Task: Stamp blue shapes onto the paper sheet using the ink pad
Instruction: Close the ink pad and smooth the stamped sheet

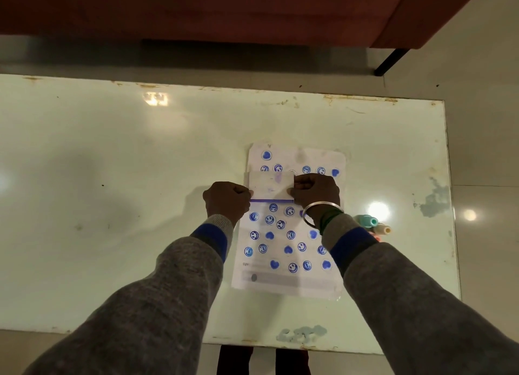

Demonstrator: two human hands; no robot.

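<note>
A white paper sheet (289, 273) lies on the table, covered with several blue stamped hearts and smiley faces. Over its upper part sits a flat white ink pad case (271, 185) with a blue edge along its near side. My left hand (226, 201) grips the case's left end with curled fingers. My right hand (316, 192), a metal bangle on its wrist, grips the right end. Whether the case is lifted off the paper or resting on it, I cannot tell. No ink surface shows.
The pale green table (140, 178) has worn, rusty edges. Several pastel stamp pens (373, 225) lie just right of the sheet, behind my right sleeve. A red-brown sofa (224, 9) stands beyond the table's far edge.
</note>
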